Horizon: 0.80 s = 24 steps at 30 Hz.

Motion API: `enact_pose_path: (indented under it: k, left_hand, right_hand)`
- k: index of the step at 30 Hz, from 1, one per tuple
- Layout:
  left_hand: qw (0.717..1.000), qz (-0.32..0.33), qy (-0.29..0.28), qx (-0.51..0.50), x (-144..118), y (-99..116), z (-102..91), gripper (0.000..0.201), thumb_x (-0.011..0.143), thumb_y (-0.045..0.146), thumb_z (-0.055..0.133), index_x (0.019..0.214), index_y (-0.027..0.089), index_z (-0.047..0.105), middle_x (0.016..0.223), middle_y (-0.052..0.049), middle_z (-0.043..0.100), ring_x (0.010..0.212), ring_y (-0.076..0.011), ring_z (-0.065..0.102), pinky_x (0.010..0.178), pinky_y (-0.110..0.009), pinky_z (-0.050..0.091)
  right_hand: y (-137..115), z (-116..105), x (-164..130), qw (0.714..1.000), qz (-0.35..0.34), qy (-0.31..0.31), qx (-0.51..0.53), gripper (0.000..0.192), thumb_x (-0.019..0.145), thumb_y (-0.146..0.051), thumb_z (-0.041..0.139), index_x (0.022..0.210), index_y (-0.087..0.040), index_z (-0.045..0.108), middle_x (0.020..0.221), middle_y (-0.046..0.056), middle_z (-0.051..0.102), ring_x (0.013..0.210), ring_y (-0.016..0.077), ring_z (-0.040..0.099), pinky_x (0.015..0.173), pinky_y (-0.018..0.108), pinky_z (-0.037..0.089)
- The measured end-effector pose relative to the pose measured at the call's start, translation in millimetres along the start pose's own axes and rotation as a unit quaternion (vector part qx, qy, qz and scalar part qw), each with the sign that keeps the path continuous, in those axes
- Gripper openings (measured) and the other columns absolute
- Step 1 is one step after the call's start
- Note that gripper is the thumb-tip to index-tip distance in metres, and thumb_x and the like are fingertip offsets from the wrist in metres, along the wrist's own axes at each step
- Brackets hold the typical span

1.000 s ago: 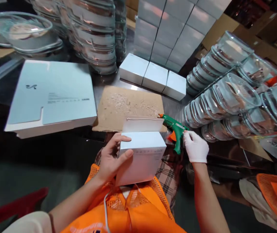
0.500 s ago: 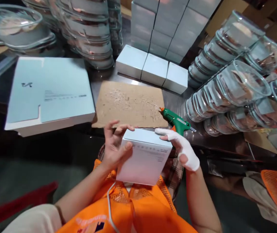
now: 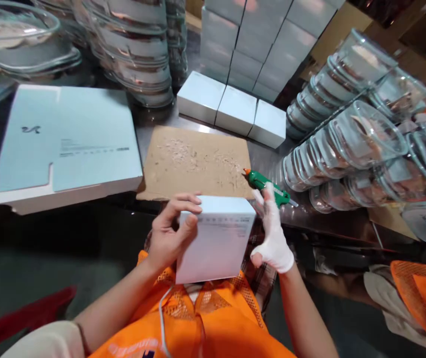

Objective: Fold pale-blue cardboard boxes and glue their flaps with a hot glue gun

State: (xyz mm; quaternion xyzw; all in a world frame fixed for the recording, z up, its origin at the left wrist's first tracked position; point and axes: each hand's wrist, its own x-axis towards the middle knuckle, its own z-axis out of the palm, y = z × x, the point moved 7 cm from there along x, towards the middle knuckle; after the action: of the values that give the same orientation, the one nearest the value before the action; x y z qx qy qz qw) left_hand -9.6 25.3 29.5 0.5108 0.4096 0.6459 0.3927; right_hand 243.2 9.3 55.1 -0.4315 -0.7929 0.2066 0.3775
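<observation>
A small white box (image 3: 216, 243) with fine print along its upper edge is held close to my body. My left hand (image 3: 171, 228) grips its upper left corner, thumb on the near face and fingers over the top. My right hand (image 3: 272, 233), in a white fingerless-tipped glove, is open beside the box's right side with fingers pointing up; whether it touches the box I cannot tell. Just beyond those fingers a green glue gun (image 3: 267, 186) lies on the table, its orange nozzle over the edge of a cardboard sheet (image 3: 198, 164) spotted with dried glue.
On the left lies a large flat white carton (image 3: 86, 124). Three white boxes (image 3: 235, 109) stand in a row behind the cardboard, before a tall stack of boxes (image 3: 258, 40). Stacked clear containers (image 3: 134, 54) rise at back left, more containers (image 3: 332, 144) at right. A person's orange vest (image 3: 422, 298) shows at lower right.
My right hand has come off the box's top right edge, fingers now raised. My left fingers have closed more firmly over the box's corner.
</observation>
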Motion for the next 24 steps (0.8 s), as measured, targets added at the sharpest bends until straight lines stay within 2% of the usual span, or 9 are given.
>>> enact_pose_path:
  k: [2,4,6,8,11,14,17,19,24]
  left_hand:
    - [0.993,-0.045,0.106,0.002,7,-3,-11.5,0.039,0.089,0.061,0.081,0.090,0.023,0.074,0.100,-0.005,0.074,0.106,-0.0243,0.073,0.104,-0.039,0.059]
    - [0.977,-0.129,0.167,-0.039,13,-11,-11.3,0.047,0.084,0.066,0.084,0.094,0.022,0.072,0.097,-0.004,0.074,0.093,-0.0217,0.073,0.090,-0.035,0.062]
    - [0.957,-0.221,0.144,-0.122,19,-22,5.6,0.060,0.079,0.074,0.084,0.105,0.022,0.069,0.100,-0.006,0.076,0.087,-0.0230,0.075,0.078,-0.034,0.064]
    - [0.946,-0.248,0.092,-0.187,26,-27,23.4,0.081,0.076,0.087,0.076,0.127,0.025,0.063,0.120,-0.013,0.075,0.105,-0.0306,0.077,0.081,-0.040,0.066]
    - [0.968,-0.170,0.082,-0.166,35,-24,20.6,0.104,0.075,0.100,0.058,0.158,0.040,0.041,0.164,-0.017,0.050,0.155,-0.0384,0.049,0.107,-0.055,0.058]
    - [0.989,-0.078,0.087,-0.093,36,-16,0.7,0.102,0.079,0.095,0.061,0.163,0.042,0.034,0.171,-0.015,0.041,0.166,-0.0362,0.029,0.120,-0.060,0.048]
    - [0.996,0.001,0.080,-0.037,33,0,-17.9,0.092,0.086,0.082,0.071,0.159,0.037,0.041,0.161,-0.016,0.053,0.158,-0.0353,0.044,0.118,-0.056,0.052]
    - [0.996,0.044,0.080,0.000,31,14,-31.1,0.082,0.090,0.071,0.075,0.156,0.035,0.044,0.157,-0.016,0.057,0.152,-0.0335,0.052,0.118,-0.053,0.052]
    - [0.970,0.121,0.172,0.121,37,47,-104.7,0.071,0.085,0.054,0.086,0.144,0.034,0.052,0.152,-0.009,0.061,0.146,-0.0352,0.058,0.119,-0.056,0.053]
  right_hand:
    - [-10,0,-22,0.989,-0.040,0.082,-0.112,0.113,0.062,-0.087,0.085,0.156,-0.036,0.051,0.157,0.015,0.054,0.154,0.0468,0.045,0.127,0.070,0.034]
    - [-32,14,-43,0.958,-0.158,0.094,-0.221,0.072,0.070,-0.072,0.091,0.132,-0.047,0.065,0.131,0.003,0.070,0.137,0.0398,0.058,0.132,0.071,0.021]
    - [-52,24,-56,0.909,-0.287,0.087,-0.289,0.026,0.085,-0.053,0.085,0.106,-0.046,0.071,0.110,-0.006,0.074,0.114,0.0281,0.068,0.136,0.066,0.009]
    - [-58,16,-47,0.877,-0.335,0.104,-0.328,0.009,0.094,-0.037,0.077,0.099,-0.039,0.069,0.106,-0.008,0.076,0.101,0.0213,0.070,0.137,0.060,0.009]
    - [-36,-26,12,0.875,-0.234,0.155,-0.395,0.029,0.091,-0.029,0.075,0.117,-0.034,0.063,0.116,-0.001,0.078,0.106,0.0231,0.072,0.129,0.057,0.028]
    - [10,-72,98,0.844,-0.104,0.206,-0.484,0.041,0.092,-0.033,0.072,0.131,-0.026,0.061,0.131,0.014,0.074,0.127,0.0334,0.066,0.122,0.058,0.035]
    - [75,-95,188,0.847,0.035,0.136,-0.512,0.056,0.093,-0.033,0.070,0.144,-0.014,0.058,0.153,0.023,0.060,0.143,0.0392,0.052,0.125,0.060,0.028]
    - [107,-101,231,0.848,0.086,0.109,-0.511,0.061,0.091,-0.030,0.069,0.148,-0.011,0.055,0.152,0.024,0.060,0.141,0.0400,0.052,0.123,0.062,0.029]
    - [150,-92,262,0.852,0.104,0.060,-0.509,0.054,0.092,-0.025,0.069,0.143,-0.009,0.060,0.141,0.025,0.067,0.129,0.0373,0.057,0.116,0.056,0.035]
